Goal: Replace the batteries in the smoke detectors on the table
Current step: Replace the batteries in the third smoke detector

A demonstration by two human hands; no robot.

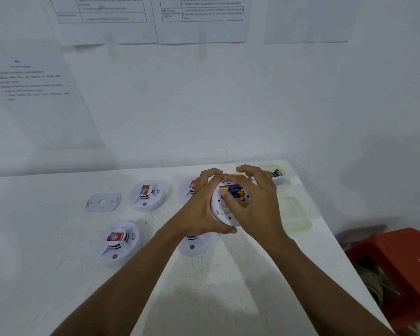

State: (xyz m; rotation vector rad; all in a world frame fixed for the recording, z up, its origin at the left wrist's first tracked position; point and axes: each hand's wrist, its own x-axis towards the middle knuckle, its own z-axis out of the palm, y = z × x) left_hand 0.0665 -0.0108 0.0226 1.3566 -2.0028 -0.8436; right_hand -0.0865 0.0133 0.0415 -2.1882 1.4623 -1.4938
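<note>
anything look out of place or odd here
A loose mounting plate lies alone at the table's left. The smoke detector held by the left hand and right hand has its battery exposed. Nothing spilled.

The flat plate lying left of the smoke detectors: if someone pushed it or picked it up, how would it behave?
The plate looks thin and lies flat on the table, so it would probably slide rather than roll or tip. Its cut-out holes and thinness suggest it is light. Its crisp outline hints at stiff plastic.
</note>
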